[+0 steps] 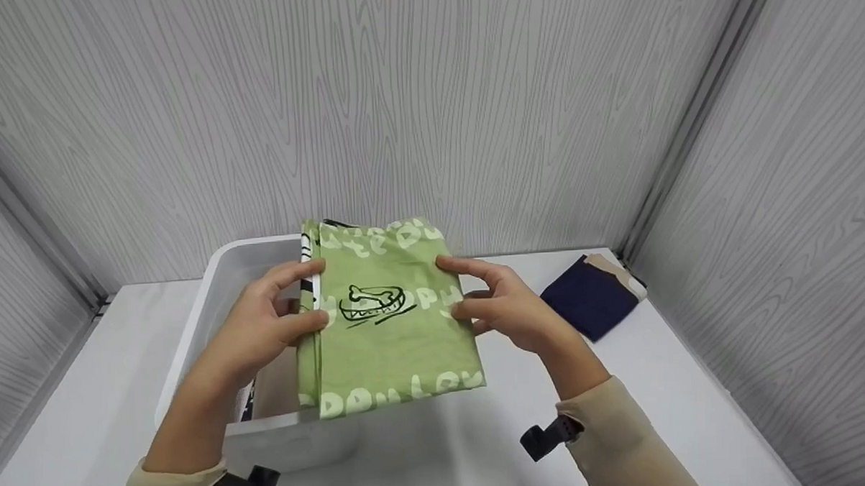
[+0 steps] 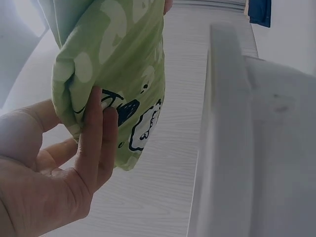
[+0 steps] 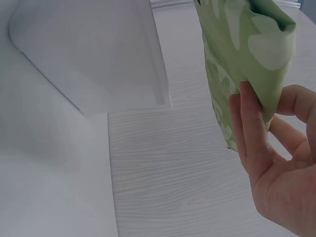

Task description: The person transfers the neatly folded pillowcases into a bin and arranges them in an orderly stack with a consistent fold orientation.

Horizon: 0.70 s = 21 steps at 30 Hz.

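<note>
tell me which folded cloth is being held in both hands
The green printed cloth, gripped by the left hand and right hand; the navy cloth lies untouched.

— What carries everything here?

— A white surface [image 1: 661,400], set in a corner between grey wood-grain walls.

— And what lies straight on it?

— A white plastic bin [image 1: 218,279] stands on the left half, its near wall close to the front edge. Well apart from it, at the far right corner, a dark navy folded cloth [image 1: 589,295] lies flat, with a beige piece [image 1: 613,265] just beside it, touching along the back edge.

— Anything between them?

— Only bare surface.
</note>
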Each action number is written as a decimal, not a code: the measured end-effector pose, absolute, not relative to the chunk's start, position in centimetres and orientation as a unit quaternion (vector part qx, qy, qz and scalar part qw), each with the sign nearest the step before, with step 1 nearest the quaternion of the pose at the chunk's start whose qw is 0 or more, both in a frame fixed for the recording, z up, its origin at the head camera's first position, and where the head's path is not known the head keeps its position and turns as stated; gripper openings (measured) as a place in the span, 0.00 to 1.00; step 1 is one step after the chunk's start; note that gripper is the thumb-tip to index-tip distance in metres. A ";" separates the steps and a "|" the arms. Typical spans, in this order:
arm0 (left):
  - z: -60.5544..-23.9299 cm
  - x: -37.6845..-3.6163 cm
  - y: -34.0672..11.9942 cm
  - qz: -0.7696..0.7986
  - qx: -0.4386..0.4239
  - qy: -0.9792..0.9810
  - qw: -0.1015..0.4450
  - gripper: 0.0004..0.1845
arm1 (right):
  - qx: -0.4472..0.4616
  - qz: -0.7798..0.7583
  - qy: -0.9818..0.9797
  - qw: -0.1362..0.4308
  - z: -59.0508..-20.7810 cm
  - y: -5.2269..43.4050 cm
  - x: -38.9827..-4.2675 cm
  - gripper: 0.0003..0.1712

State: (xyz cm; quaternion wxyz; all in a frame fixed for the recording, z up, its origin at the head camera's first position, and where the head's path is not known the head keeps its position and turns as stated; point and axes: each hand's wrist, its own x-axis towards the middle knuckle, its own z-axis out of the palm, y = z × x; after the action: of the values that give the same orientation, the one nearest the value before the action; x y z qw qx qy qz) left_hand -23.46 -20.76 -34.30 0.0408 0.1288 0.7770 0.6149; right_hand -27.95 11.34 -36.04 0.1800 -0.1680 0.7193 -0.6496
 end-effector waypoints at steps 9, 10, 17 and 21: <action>-34.2 -23.1 -23.0 0.608 0.127 0.783 0.041 0.38 | -0.179 -0.637 0.724 0.195 -36.1 9.2 -28.4 0.41; -34.2 -23.1 -23.3 0.609 0.125 0.782 0.042 0.38 | -0.180 -0.638 0.723 0.196 -36.1 9.0 -28.5 0.41; -34.3 -23.2 -24.8 0.615 0.113 0.779 0.052 0.38 | -0.178 -0.630 0.729 0.199 -36.3 7.3 -29.1 0.40; -34.3 -23.3 -25.4 0.608 0.105 0.785 0.050 0.38 | -0.184 -0.621 0.737 0.193 -36.4 6.3 -29.1 0.41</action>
State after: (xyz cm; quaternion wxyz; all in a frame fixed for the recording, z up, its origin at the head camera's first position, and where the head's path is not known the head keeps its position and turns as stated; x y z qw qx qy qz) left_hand -23.28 -25.42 -34.27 0.0497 0.1051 0.7852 0.6082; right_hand -29.14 6.28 -36.38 0.1930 -0.1844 0.7370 -0.6209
